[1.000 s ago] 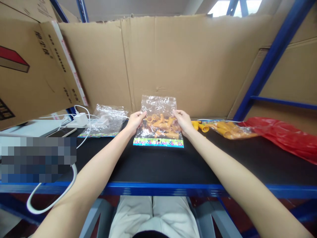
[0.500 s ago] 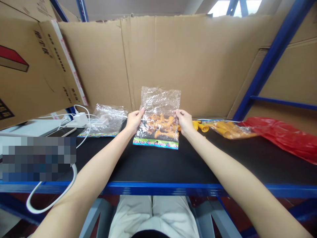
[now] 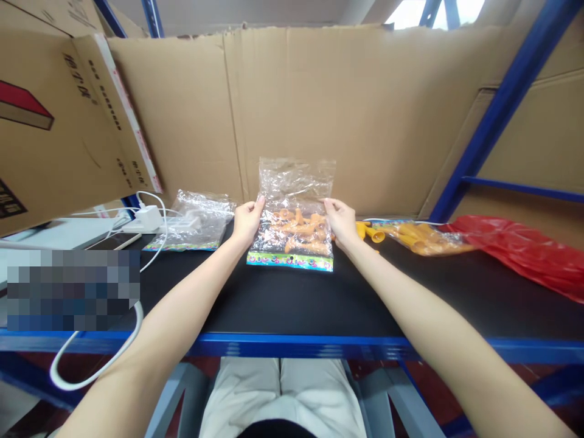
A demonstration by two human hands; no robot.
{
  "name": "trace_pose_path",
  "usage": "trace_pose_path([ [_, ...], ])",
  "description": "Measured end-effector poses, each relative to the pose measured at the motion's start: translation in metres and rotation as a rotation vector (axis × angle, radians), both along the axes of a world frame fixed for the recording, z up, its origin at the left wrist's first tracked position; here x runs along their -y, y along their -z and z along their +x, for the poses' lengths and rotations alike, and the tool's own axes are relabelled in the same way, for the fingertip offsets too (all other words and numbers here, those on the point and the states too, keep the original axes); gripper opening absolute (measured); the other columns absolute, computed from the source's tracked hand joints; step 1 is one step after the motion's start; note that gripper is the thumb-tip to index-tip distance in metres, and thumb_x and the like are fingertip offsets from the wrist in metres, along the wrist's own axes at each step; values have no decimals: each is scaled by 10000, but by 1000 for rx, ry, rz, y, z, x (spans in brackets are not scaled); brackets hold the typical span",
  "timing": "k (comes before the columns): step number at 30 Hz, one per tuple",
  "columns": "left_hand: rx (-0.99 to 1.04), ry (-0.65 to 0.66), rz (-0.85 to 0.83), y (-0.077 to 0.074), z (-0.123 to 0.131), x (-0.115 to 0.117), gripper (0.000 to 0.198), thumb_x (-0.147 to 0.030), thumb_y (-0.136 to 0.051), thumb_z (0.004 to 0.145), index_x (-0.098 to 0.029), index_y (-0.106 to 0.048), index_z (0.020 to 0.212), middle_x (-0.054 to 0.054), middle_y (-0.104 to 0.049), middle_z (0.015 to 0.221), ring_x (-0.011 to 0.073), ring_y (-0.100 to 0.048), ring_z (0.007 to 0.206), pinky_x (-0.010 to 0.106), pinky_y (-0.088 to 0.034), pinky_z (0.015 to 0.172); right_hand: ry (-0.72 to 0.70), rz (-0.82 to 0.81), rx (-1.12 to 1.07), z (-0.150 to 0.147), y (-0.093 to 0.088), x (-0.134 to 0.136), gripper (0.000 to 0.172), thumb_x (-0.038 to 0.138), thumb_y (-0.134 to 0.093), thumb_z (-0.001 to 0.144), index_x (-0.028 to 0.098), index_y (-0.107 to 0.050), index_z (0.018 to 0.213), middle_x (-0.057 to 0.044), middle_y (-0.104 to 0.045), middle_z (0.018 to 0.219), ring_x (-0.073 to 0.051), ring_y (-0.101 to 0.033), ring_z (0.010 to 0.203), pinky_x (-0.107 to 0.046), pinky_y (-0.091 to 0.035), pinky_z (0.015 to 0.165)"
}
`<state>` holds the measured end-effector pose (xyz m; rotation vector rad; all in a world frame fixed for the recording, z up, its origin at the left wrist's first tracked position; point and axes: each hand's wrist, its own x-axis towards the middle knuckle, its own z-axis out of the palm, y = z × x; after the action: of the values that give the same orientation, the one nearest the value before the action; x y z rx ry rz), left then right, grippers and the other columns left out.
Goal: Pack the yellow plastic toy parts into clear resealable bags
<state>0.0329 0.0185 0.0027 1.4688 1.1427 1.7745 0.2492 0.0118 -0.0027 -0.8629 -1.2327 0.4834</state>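
Note:
A clear plastic bag is held up between my two hands, its colourful printed strip at the bottom. Several orange horn-shaped pieces lie inside its lower half. My left hand pinches the bag's left edge, thumb uppermost. On the opposite edge my right hand grips the plastic in the same way. Just beyond the right hand, loose yellow-orange horn-shaped pieces rest on the black tabletop.
Another clear bag lies at left, beside white chargers and cables. To the right are a bag of yellow pieces and red plastic. Cardboard walls the back; a blue rail edges the table.
The bag has been straightened slightly, its bottom strip now more level and a little higher. Both hands keep their hold at its sides.

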Motion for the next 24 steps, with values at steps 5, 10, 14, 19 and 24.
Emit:
trace_pose_path([
  [5, 65, -25, 20, -3, 1, 3, 454, -426, -561, 805, -196, -319, 498, -87, -242, 391, 51, -273, 319, 198, -193, 342, -132, -264, -106, -4, -4, 11, 422, 604, -566, 718, 183, -600, 736, 60, -432, 428, -87, -377, 344, -224, -304, 353],
  [10, 143, -71, -3, -5, -2, 3, 415, -360, -532, 833, -194, -342, 503, -86, -237, 390, 51, -250, 313, 199, -201, 337, -104, -244, 6, -11, 3, 10, 395, 561, -620, 694, 193, -500, 616, 68, -405, 405, -69, -341, 329, -210, -262, 345],
  [14, 129, -99, -12, -5, -5, 0, 385, -327, -558, 814, -186, -381, 502, -82, -288, 388, 53, -277, 313, 196, -206, 328, -2, -102, 62, -11, 6, 5, 374, 551, -605, 706, 189, -538, 640, 50, -442, 449, -87, -396, 398, -217, -305, 396],
  [19, 118, -39, -41, -4, -7, 0, 310, -337, -544, 824, -176, -475, 568, -90, -299, 389, 53, -270, 310, 189, -223, 326, 13, -74, 69, -7, 3, 5, 383, 562, -592, 715, 181, -599, 678, 5, -548, 530, -111, -459, 446, -239, -358, 428],
  [24, 225, 0, -41, -7, -11, -3, 274, -345, -530, 833, -176, -486, 623, -89, -325, 410, 49, -296, 330, 178, -227, 341, -12, -61, 115, -8, 2, 6, 385, 552, -616, 692, 171, -658, 725, -37, -660, 692, -151, -571, 577, -282, -459, 552],
])
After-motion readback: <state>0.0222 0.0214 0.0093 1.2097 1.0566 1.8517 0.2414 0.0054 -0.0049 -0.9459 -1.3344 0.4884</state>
